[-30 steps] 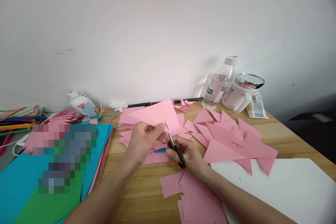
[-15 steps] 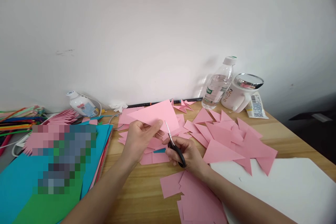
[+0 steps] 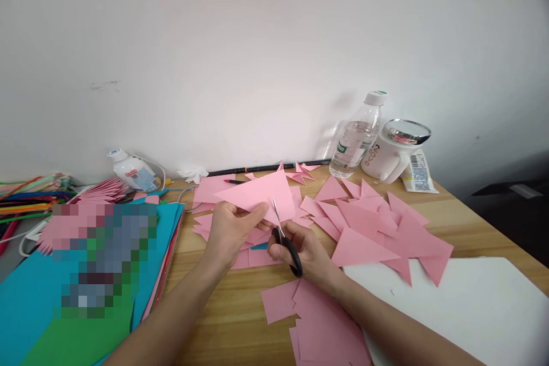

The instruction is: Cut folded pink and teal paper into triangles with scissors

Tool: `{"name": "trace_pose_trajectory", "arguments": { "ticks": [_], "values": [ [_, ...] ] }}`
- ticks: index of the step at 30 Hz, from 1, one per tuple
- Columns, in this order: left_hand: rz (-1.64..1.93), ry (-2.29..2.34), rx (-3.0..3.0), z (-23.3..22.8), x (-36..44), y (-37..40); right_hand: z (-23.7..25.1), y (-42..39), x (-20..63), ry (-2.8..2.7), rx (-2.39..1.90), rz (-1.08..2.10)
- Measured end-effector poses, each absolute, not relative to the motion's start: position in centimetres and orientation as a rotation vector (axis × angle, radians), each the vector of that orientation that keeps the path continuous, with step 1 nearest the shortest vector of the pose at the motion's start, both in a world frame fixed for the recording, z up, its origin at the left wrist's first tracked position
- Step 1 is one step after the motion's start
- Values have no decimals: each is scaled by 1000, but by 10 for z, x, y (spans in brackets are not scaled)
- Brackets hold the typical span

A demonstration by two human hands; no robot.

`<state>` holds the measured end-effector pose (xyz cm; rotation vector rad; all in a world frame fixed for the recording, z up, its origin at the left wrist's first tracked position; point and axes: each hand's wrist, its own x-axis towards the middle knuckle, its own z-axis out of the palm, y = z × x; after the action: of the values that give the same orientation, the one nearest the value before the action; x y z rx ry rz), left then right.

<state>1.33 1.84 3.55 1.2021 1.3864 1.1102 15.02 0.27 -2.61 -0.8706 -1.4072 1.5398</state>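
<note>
Over the middle of the wooden bench (image 3: 223,309), in our single head view, we hold a pink paper triangle (image 3: 257,194) up off the surface. Our left hand (image 3: 231,229) is closed on its lower edge, thumb on top and fingers beneath. Our right hand (image 3: 306,251), at 4 o'clock from the left, is wrapped around the black handles of the scissors (image 3: 285,240); the blades point toward 12 o'clock and bite into the triangle's lower edge just beside the left thumb.

To cut well, we judge that the paper should stay taut and level, with the left thumb kept clear of the blades, and that turning the sheet serves better than twisting the scissors.

At 2 o'clock from our hands lies a heap of pink triangles (image 3: 377,229), with a water bottle (image 3: 355,137) and a white mug (image 3: 392,154) beyond it by the wall. At 9 o'clock sits a stack of coloured sheets (image 3: 26,297); at 5 o'clock, pink squares (image 3: 317,320) and a white board (image 3: 463,303).
</note>
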Motion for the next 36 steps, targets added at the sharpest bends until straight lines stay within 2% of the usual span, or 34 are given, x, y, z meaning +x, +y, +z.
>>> {"name": "trace_pose_trajectory", "arguments": {
  "ticks": [36],
  "values": [
    [1151,1279,1192,36,11,19,-36,4,148,-1240,-851,1649]
  ]
}}
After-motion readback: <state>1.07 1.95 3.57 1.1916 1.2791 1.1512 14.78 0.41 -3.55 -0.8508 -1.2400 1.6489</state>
